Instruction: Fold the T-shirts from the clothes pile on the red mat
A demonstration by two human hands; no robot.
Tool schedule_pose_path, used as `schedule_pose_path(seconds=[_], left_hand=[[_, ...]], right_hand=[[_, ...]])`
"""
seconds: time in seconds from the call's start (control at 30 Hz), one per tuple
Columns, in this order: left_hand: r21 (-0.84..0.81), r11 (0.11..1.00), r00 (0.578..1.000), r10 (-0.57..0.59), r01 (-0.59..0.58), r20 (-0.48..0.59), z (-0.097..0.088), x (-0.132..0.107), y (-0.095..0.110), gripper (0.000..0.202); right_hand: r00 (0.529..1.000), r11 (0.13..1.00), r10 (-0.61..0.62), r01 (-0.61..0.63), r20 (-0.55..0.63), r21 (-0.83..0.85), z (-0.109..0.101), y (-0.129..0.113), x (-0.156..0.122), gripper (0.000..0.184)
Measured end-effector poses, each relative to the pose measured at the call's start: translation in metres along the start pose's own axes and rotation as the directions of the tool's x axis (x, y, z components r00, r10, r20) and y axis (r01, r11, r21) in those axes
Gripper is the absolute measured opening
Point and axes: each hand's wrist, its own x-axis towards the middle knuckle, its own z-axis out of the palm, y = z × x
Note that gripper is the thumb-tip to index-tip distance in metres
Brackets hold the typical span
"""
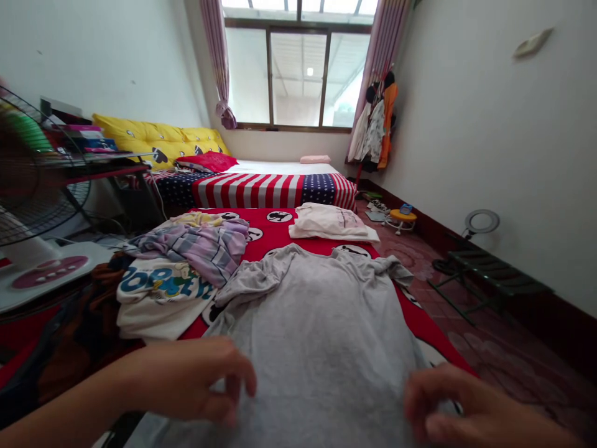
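A grey short-sleeved T-shirt [321,317] lies spread out in front of me, its neck and sleeves pointing away. Over its left side is my left hand [205,379], fingers bent, with a gap between thumb and forefinger and nothing seen in them. My right hand [448,401] is at the shirt's right edge, slightly blurred, its fingers curled and apart from the thumb. Whether either hand touches the cloth I cannot tell. Beyond the collar rests a folded white garment [329,222]. To the left are a plaid garment [200,242] and a white printed shirt [161,292].
Red patterned cloth [261,233] lies under the clothes. A fan [51,267] stands close on the left, near dark and brown clothing [79,336]. Behind is a bed with a striped cover [252,190]. A folding stool [494,274] stands on the right.
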Motion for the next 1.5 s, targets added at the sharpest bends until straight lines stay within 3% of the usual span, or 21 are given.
schedule_pose_path(seconds=[0.03,0.1,0.2,0.27,0.33,0.4,0.5,0.63,0.73,0.83,0.93,1.0,1.13,1.2,1.27,1.33,1.4,1.5], left_hand=[[-0.013,0.997,0.997,0.077,-0.077,-0.024,-0.009,0.019,0.007,0.029],[-0.018,0.976,0.972,0.213,-0.216,-0.099,-0.021,0.063,0.015,0.033],[0.063,0.961,0.906,0.273,-0.268,-0.322,-0.023,0.134,0.003,0.044],[0.140,0.981,0.868,0.185,-0.134,-0.462,-0.019,0.172,-0.017,0.050],[0.179,0.981,0.830,0.037,0.076,-0.556,-0.017,0.197,-0.041,0.052],[0.198,0.952,0.779,-0.062,0.234,-0.624,-0.018,0.208,-0.062,0.055],[0.216,0.909,0.725,-0.124,0.357,-0.678,-0.024,0.205,-0.085,0.055],[0.158,0.847,0.640,-0.247,0.507,-0.728,-0.033,0.196,-0.103,0.053],[0.133,0.830,0.592,-0.265,0.542,-0.761,-0.034,0.195,-0.109,0.052],[0.150,0.825,0.562,-0.226,0.545,-0.796,-0.030,0.197,-0.111,0.050],[0.150,0.831,0.560,-0.216,0.536,-0.800,-0.028,0.197,-0.111,0.049],[0.147,0.835,0.559,-0.214,0.530,-0.801,-0.028,0.196,-0.111,0.049],[0.139,0.843,0.546,-0.203,0.520,-0.813,-0.029,0.195,-0.111,0.048],[0.131,0.848,0.541,-0.202,0.514,-0.817,-0.028,0.196,-0.111,0.048],[0.121,0.851,0.539,-0.208,0.511,-0.816,-0.028,0.196,-0.111,0.047],[0.115,0.852,0.540,-0.214,0.511,-0.814,-0.028,0.197,-0.111,0.047],[0.115,0.850,0.538,-0.216,0.515,-0.815,-0.028,0.197,-0.111,0.047],[0.123,0.850,0.532,-0.201,0.513,-0.823,-0.028,0.197,-0.110,0.046]], right_hand=[[0.999,1.000,0.028,-0.028,-0.036,-0.008,-0.013,-0.002,0.015,0.029],[0.967,0.995,0.054,-0.072,-0.249,-0.065,-0.039,0.002,0.046,0.032],[0.839,0.948,0.013,-0.184,-0.543,-0.262,-0.067,0.025,0.082,0.027],[0.797,0.881,-0.017,-0.274,-0.604,-0.386,-0.076,0.043,0.098,0.025],[0.802,0.824,-0.007,-0.333,-0.597,-0.458,-0.080,0.057,0.109,0.024],[0.814,0.802,0.024,-0.362,-0.580,-0.475,-0.081,0.063,0.118,0.027],[0.802,0.806,0.034,-0.375,-0.596,-0.458,-0.080,0.062,0.132,0.037],[0.781,0.907,-0.002,-0.261,-0.624,-0.331,-0.075,0.057,0.154,0.057],[0.777,0.993,0.031,-0.097,-0.628,-0.071,-0.065,0.057,0.169,0.081],[0.781,0.978,0.126,0.006,-0.612,0.209,-0.054,0.057,0.182,0.096],[0.776,0.939,0.199,0.023,-0.598,0.343,-0.054,0.051,0.184,0.073],[0.714,0.945,0.213,0.022,-0.667,0.326,-0.063,0.043,0.175,0.053],[0.422,0.981,0.193,-0.085,-0.886,0.174,-0.097,0.039,0.130,0.038],[0.338,0.971,0.168,-0.217,-0.926,0.097,-0.113,0.050,0.103,0.031],[0.385,0.929,0.190,-0.369,-0.903,0.038,-0.125,0.068,0.082,0.021],[0.511,0.871,0.201,-0.483,-0.836,-0.086,-0.131,0.086,0.070,0.012],[0.602,0.821,0.113,-0.505,-0.790,-0.268,-0.133,0.096,0.072,0.013],[0.617,0.790,-0.076,-0.443,-0.784,-0.425,-0.129,0.090,0.097,0.026]])
